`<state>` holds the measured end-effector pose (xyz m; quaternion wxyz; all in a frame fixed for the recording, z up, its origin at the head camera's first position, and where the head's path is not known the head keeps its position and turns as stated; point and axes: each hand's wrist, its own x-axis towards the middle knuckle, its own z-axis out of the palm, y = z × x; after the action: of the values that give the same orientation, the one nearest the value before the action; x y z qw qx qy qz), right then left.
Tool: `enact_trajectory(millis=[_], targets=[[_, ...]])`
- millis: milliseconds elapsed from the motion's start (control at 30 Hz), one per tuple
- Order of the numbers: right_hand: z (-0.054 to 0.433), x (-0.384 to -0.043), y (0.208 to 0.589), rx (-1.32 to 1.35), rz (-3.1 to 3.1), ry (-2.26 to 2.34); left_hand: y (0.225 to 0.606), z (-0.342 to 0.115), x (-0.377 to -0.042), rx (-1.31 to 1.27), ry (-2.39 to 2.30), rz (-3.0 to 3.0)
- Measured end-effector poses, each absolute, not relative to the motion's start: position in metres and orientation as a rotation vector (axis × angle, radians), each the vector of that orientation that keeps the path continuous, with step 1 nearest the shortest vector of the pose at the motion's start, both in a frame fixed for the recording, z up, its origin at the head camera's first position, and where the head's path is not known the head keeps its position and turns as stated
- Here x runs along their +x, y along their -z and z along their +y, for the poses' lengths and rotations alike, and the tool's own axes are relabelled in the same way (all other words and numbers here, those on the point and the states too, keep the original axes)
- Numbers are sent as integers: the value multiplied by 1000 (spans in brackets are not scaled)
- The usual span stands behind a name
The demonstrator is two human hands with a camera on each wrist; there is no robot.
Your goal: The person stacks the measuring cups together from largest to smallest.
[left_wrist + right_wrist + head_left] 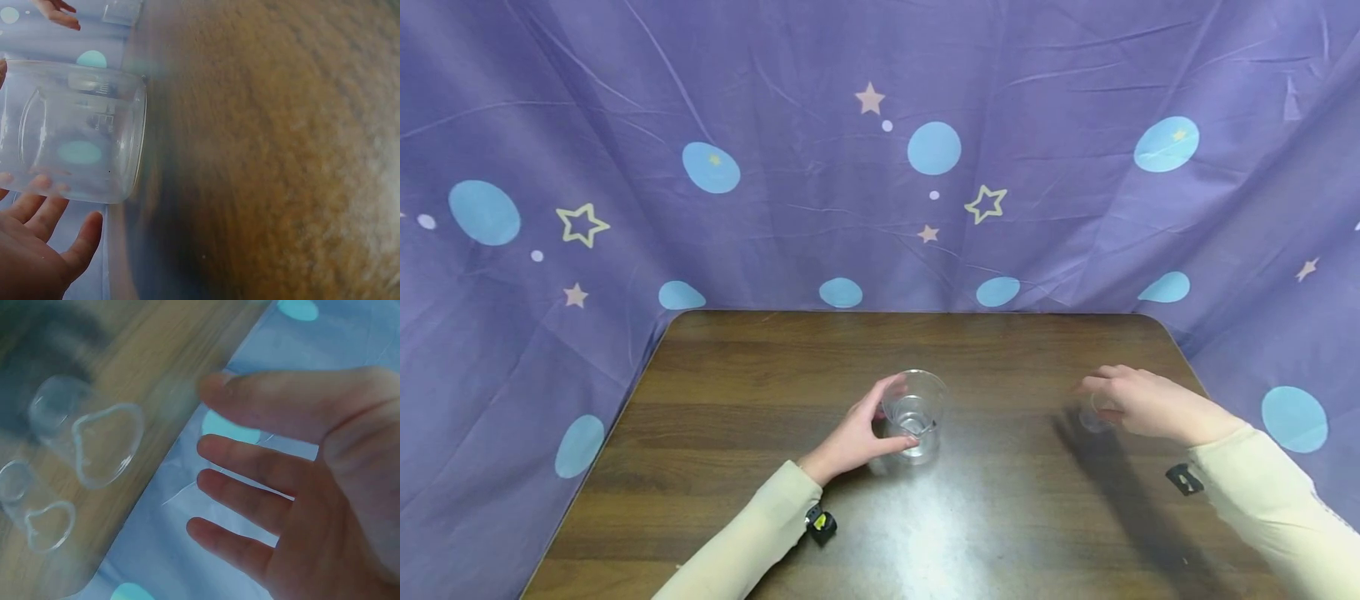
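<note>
Left of the table's middle line, my left hand point(857, 437) holds a large clear glass beaker point(916, 454), thumb on one side and fingers on the other. Inside the beaker point(122, 156) a second glass rim with a spout shows; it looks like a smaller beaker nested there. Over on the right, my right hand point(1138, 404) hovers above a small clear beaker point(1096, 421), partly hidden by it. In the right wrist view its fingers point(244, 494) are extended and grip nothing. Two spouted beakers, a larger one point(56, 437) and a smaller one point(37, 506), stand beside each other there.
The brown wooden table point(760, 375) has rounded far corners. A purple curtain point(790, 167) with stars and blue dots hangs behind it and along both sides. A dark wrist device point(822, 525) sits at the left sleeve, another point(1183, 479) at the right.
</note>
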<state>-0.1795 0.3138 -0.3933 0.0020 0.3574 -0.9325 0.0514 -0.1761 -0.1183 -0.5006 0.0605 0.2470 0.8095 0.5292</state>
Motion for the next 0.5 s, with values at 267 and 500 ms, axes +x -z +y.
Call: enact_trajectory(millis=[267,500], targets=[[329,-184,404,1120,-2887,-185,501,-119,-176,735,-1590,2459],[342,-186,415,1069,-2935,-182,502,-118,-177,732,-1586,2455]])
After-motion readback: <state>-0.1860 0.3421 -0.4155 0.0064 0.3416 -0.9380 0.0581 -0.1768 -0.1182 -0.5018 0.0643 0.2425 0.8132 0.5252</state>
